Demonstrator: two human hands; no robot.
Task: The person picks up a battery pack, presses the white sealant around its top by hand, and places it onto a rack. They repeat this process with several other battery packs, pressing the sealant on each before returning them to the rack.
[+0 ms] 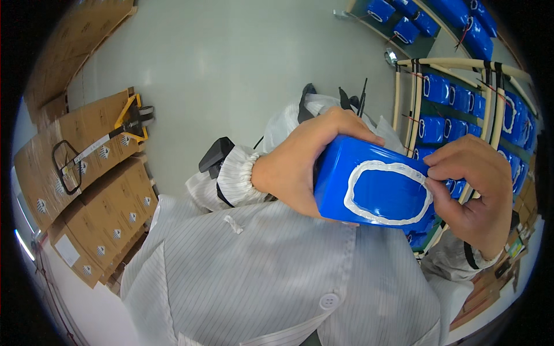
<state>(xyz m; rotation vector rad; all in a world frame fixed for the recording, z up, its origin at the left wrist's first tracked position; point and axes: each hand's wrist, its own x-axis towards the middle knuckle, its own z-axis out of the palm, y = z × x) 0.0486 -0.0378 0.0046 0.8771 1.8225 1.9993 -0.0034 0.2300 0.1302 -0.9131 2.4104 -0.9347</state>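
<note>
A blue, box-shaped wrapped battery pack (384,193) is held up in front of my chest. On the face turned up, a white bead of glue-like material (350,199) forms a closed, wavy-edged ring. My left hand (297,164) is wrapped round the pack's left end, thumb along the far edge. At the pack's right end my right hand (476,184) is closed in a pinch, thumb and fingertips touching the outer edge of the white ring. Whatever may be between those fingertips is too small to make out.
To my right stands a pale-tubed rack (398,109) with several similar blue packs (433,130) on its shelves. Another shelf of blue packs (407,30) is farther off. Stacked cartons (109,210) and a yellow-and-black pallet jack (134,120) stand at the left, beside grey floor (231,63).
</note>
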